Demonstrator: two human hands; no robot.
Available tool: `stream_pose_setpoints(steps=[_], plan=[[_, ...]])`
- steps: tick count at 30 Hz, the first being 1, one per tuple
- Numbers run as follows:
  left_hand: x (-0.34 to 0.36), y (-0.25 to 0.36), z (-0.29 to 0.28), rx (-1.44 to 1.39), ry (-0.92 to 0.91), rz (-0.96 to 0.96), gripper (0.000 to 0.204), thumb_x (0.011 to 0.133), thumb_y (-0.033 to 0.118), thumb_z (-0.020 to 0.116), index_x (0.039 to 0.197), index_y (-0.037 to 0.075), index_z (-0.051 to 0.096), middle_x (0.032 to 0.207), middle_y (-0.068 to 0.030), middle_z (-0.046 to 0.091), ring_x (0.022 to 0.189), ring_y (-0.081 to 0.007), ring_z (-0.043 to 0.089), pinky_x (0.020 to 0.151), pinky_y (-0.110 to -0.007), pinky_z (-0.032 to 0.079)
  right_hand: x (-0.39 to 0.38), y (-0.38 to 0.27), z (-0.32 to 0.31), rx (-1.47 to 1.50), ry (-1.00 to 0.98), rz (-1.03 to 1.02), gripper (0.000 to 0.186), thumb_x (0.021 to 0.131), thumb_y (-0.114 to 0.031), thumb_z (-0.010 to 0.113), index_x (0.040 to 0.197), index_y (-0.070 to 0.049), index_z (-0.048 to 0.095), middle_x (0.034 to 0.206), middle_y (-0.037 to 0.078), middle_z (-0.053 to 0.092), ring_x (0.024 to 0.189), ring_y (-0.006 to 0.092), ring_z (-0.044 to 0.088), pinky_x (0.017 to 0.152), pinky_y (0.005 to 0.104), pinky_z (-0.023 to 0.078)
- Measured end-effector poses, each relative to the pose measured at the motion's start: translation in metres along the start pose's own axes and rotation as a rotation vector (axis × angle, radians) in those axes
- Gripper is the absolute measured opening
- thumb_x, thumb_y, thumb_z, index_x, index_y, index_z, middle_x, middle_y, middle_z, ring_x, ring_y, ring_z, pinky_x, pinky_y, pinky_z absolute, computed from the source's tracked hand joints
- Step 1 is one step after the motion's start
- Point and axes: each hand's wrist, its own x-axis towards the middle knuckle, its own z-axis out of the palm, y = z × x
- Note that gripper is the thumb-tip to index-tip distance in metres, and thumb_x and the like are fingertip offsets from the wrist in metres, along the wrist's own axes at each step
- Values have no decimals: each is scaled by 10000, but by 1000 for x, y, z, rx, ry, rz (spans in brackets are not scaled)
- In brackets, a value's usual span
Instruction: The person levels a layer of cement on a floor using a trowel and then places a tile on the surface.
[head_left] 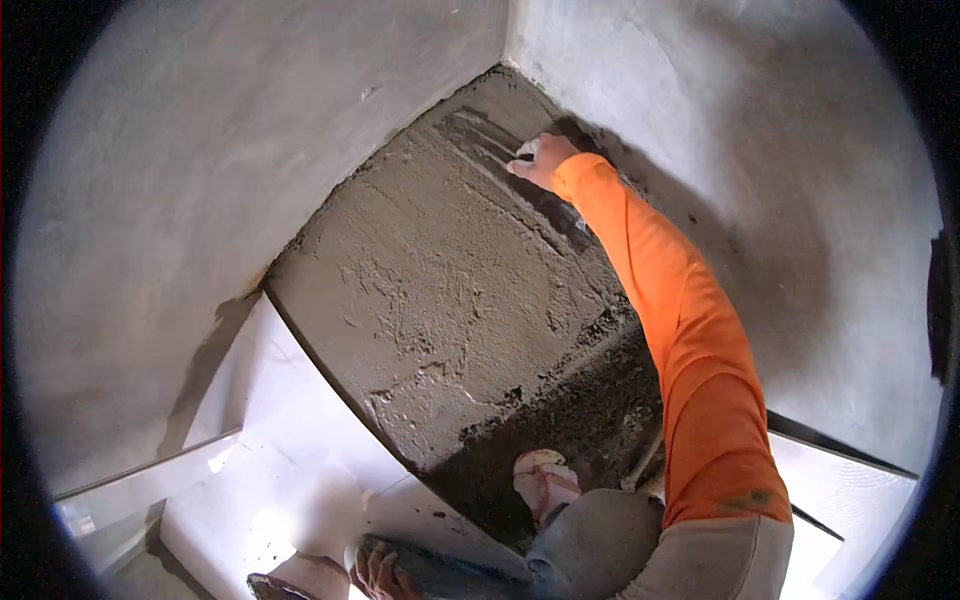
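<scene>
My right hand (543, 162), in an orange sleeve, reaches to the far corner and closes round a trowel. The trowel's dark blade (562, 212) lies against the wet grey mortar (430, 270); the hand hides its handle. Long smooth streaks mark the mortar beside the blade. At the bottom edge, my left hand (380, 574) rests by my bent leg in blue-grey trousers (440, 570). Its fingers lie slightly apart and hold nothing that I can see; the rest of that hand is cut off.
Plastered walls (200, 150) meet at the far corner. Large pale tiles (290, 430) border the mortar at left. A dark, rough strip of floor (600, 420) runs nearer to me. A foot in a pinkish slipper (545, 482) stands on it. A dark-edged item (278, 587) lies at the bottom.
</scene>
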Motion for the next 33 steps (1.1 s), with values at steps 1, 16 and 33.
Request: stream_pose_setpoints(steps=[1, 16, 33], plan=[[-3, 4, 0, 2, -3, -4, 286, 882, 335, 499, 939, 88, 631, 1142, -132, 622, 1213, -394, 457, 1020, -536, 262, -3, 10, 5, -14, 46, 4, 520, 784, -486, 631, 1074, -56, 674, 1042, 211, 653, 993, 374, 614, 894, 407, 475], [-14, -7, 0, 45, -5, -40, 277, 865, 331, 519, 922, 86, 633, 1128, -126, 630, 1200, -399, 470, 1015, -533, 271, -50, -129, 50, 113, -155, -56, 393, 806, -399, 604, 1014, -77, 685, 913, 187, 676, 882, 371, 645, 822, 422, 505], [-13, -15, -4, -63, 44, -58, 296, 659, 137, 561, 926, 46, 649, 1094, -126, 641, 1194, -397, 471, 1008, -551, 274, -3, -67, 40, 39, 99, 240, 590, 804, -477, 613, 1139, 9, 591, 1138, 225, 613, 1077, 386, 573, 947, 434, 453]])
